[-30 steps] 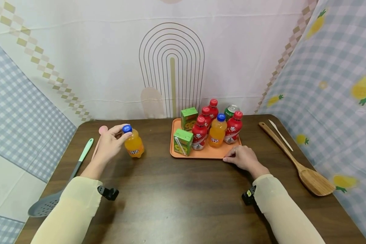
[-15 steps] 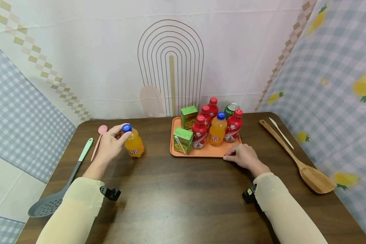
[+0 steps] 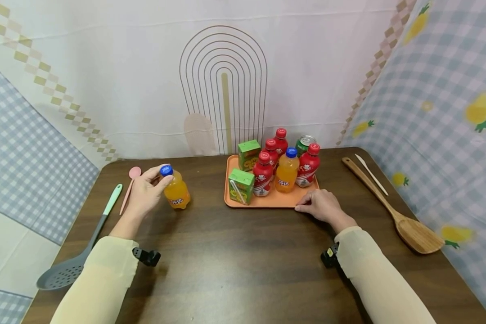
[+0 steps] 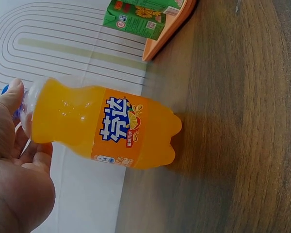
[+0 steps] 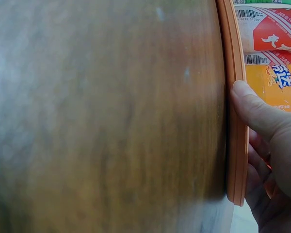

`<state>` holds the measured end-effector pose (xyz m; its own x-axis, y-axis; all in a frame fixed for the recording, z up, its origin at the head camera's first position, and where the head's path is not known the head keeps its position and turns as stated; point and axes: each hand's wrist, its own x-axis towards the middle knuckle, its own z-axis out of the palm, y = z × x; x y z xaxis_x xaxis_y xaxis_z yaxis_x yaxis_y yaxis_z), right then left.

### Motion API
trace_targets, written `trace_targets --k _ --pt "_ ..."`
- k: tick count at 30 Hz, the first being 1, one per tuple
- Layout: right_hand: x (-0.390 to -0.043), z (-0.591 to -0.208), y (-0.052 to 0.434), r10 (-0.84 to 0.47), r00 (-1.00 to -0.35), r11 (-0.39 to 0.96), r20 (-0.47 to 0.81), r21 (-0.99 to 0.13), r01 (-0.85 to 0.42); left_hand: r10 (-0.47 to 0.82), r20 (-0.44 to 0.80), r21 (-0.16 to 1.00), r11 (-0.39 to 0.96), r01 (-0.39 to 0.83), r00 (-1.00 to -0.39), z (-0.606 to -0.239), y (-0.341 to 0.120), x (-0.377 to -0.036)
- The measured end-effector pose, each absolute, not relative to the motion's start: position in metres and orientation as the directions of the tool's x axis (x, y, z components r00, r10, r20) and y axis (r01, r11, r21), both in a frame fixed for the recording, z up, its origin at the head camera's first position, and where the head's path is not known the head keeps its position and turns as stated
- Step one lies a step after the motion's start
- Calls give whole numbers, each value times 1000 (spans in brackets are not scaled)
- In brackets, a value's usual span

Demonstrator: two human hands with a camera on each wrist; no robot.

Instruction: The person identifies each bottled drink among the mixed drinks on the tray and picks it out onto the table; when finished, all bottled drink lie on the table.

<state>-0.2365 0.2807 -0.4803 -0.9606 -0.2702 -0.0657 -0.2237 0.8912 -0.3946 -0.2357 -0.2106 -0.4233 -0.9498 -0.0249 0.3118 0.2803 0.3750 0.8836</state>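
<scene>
At dark table (image 3: 227,252), left hand (image 3: 147,188) curls fingers round neck of orange bottle (image 3: 178,192), likely steadying it; right hand (image 3: 321,205) pinches tray (image 3: 272,202) by rim, apparently bracing it.

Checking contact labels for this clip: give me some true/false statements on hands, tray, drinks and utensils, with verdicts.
1. The left hand holds an orange-drink bottle near its top. True.
2. The right hand grips the tray at its near right corner. True.
3. Both orange-drink bottles stand on the tray. False: only the second orange-drink bottle does; the other is in the left hand.
4. Two green cartons stand on the tray. True.
5. The wooden spatula lies on the tray. False: the wooden spatula lies on the table, to the right of the tray.
6. The tray is blue. False: it is orange.
</scene>
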Motion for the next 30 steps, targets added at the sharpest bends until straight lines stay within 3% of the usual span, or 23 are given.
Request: trace_targets --k 8,30 --pt "-238 -478 279 -266 -961 893 -73 -393 -217 -38 301 910 311 275 -953 -426 -212 -238" --pt "-235 -479 280 -257 -961 895 -99 -399 -198 -39 280 893 377 246 -959 -419 -207 -232"
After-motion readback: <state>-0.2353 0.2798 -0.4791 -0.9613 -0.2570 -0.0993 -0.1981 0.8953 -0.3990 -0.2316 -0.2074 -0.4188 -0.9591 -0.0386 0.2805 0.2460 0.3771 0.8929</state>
